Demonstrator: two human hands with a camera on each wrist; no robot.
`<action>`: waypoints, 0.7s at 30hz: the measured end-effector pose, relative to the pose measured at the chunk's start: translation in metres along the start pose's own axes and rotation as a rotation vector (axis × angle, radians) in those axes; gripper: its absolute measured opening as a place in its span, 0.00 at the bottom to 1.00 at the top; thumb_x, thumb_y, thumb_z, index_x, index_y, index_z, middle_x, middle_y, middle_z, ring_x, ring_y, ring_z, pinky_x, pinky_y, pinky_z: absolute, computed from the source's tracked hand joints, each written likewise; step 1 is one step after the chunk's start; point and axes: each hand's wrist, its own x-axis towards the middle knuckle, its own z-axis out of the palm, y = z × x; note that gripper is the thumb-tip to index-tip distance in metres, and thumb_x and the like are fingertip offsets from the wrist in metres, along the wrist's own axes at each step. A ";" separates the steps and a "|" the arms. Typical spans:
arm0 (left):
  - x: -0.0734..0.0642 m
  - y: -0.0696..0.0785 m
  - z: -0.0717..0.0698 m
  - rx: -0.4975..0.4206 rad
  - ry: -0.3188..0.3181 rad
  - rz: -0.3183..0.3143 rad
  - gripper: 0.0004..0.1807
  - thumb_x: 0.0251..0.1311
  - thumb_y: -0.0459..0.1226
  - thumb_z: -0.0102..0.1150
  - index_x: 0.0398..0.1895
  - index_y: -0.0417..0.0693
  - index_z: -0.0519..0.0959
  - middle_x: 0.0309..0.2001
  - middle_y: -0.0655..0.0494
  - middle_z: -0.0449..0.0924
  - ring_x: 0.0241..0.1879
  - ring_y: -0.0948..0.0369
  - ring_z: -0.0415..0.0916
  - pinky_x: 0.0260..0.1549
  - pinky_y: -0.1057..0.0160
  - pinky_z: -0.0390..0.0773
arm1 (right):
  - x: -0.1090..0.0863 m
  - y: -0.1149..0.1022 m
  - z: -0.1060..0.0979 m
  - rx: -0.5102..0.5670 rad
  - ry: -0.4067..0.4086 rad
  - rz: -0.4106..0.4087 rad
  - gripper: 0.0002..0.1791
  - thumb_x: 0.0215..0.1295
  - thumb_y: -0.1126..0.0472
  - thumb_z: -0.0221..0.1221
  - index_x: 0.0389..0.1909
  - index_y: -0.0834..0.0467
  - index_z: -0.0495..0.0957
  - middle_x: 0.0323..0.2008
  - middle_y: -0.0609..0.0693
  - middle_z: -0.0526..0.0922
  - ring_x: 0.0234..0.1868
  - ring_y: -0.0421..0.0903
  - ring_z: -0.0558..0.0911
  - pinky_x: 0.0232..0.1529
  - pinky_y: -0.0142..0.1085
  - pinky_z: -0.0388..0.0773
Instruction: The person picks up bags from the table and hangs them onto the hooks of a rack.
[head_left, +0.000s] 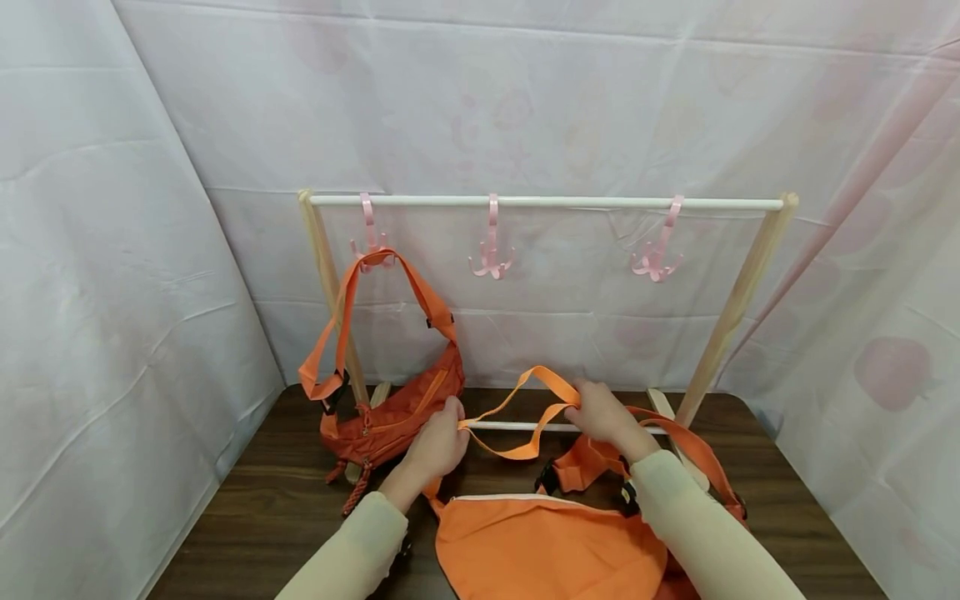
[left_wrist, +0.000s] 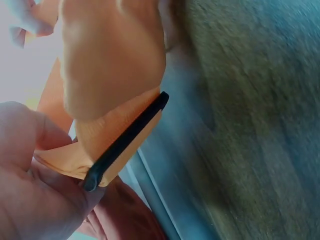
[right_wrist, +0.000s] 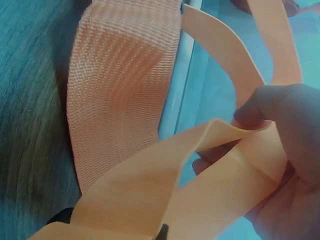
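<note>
A bright orange waist bag (head_left: 547, 546) lies on the dark wood table at the front. Its orange strap (head_left: 553, 383) forms a loose loop between both hands. My left hand (head_left: 437, 442) pinches one end of the loop; the left wrist view has a black strap slider (left_wrist: 127, 140) beside those fingers. At the other end, my right hand (head_left: 606, 419) grips the strap between thumb and fingers, with two layers of webbing visible in the right wrist view. Left of my left hand, a rust-orange crossbody bag (head_left: 420, 404) hangs by its strap from the left pink hook (head_left: 368, 225).
A rack with a white top rail (head_left: 570, 202) and wooden posts stands at the back. Pink hooks hang at its middle (head_left: 492, 242) and right (head_left: 660, 242). Another darker orange strap (head_left: 705, 454) lies by my right forearm, its bag mostly hidden.
</note>
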 end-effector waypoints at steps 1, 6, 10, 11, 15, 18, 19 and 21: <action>0.000 0.001 -0.001 -0.011 0.010 -0.008 0.13 0.67 0.28 0.63 0.49 0.44 0.70 0.21 0.55 0.71 0.17 0.59 0.69 0.18 0.60 0.70 | -0.001 0.000 -0.001 0.021 0.014 0.003 0.19 0.74 0.64 0.60 0.61 0.67 0.73 0.23 0.51 0.76 0.16 0.45 0.72 0.23 0.40 0.72; 0.000 0.005 -0.006 -0.065 0.057 -0.004 0.20 0.69 0.25 0.59 0.62 0.41 0.71 0.21 0.55 0.71 0.16 0.59 0.68 0.17 0.61 0.68 | -0.003 -0.001 -0.004 0.087 0.080 -0.001 0.12 0.77 0.63 0.57 0.56 0.63 0.75 0.22 0.51 0.76 0.15 0.47 0.72 0.19 0.40 0.71; 0.000 0.011 -0.012 -0.082 0.126 0.023 0.21 0.69 0.24 0.58 0.64 0.39 0.71 0.29 0.52 0.75 0.23 0.58 0.71 0.23 0.58 0.73 | -0.003 -0.004 -0.008 0.092 0.107 -0.018 0.13 0.79 0.62 0.55 0.58 0.62 0.76 0.21 0.51 0.76 0.14 0.46 0.70 0.18 0.40 0.70; 0.000 0.013 -0.014 -0.087 0.145 0.028 0.21 0.69 0.24 0.57 0.64 0.38 0.71 0.33 0.50 0.77 0.26 0.57 0.73 0.26 0.57 0.76 | -0.003 -0.005 -0.009 0.092 0.109 -0.021 0.13 0.80 0.62 0.54 0.59 0.62 0.76 0.21 0.50 0.76 0.13 0.46 0.69 0.18 0.40 0.70; 0.001 0.021 -0.020 -0.123 0.211 0.040 0.21 0.69 0.24 0.57 0.64 0.39 0.72 0.50 0.44 0.81 0.44 0.52 0.80 0.45 0.49 0.82 | -0.005 -0.011 -0.015 0.091 0.112 -0.037 0.14 0.82 0.62 0.52 0.61 0.62 0.76 0.25 0.51 0.77 0.14 0.46 0.69 0.18 0.40 0.70; 0.003 0.025 -0.023 -0.148 0.236 0.044 0.22 0.68 0.24 0.57 0.64 0.39 0.72 0.53 0.43 0.80 0.49 0.50 0.80 0.49 0.47 0.82 | -0.007 -0.016 -0.018 0.085 0.122 -0.055 0.14 0.82 0.62 0.51 0.61 0.62 0.77 0.29 0.50 0.78 0.16 0.47 0.71 0.21 0.41 0.72; 0.003 0.026 -0.024 -0.153 0.241 0.044 0.22 0.68 0.25 0.57 0.65 0.39 0.72 0.54 0.44 0.79 0.49 0.50 0.79 0.50 0.47 0.82 | -0.008 -0.019 -0.019 0.081 0.128 -0.065 0.13 0.82 0.63 0.52 0.60 0.62 0.77 0.29 0.50 0.78 0.17 0.47 0.71 0.23 0.41 0.72; 0.004 0.029 -0.026 -0.164 0.249 0.046 0.22 0.68 0.26 0.57 0.65 0.39 0.72 0.53 0.44 0.78 0.48 0.50 0.79 0.50 0.48 0.82 | -0.008 -0.023 -0.020 0.075 0.137 -0.081 0.11 0.82 0.62 0.52 0.57 0.61 0.78 0.30 0.50 0.77 0.19 0.47 0.72 0.25 0.41 0.73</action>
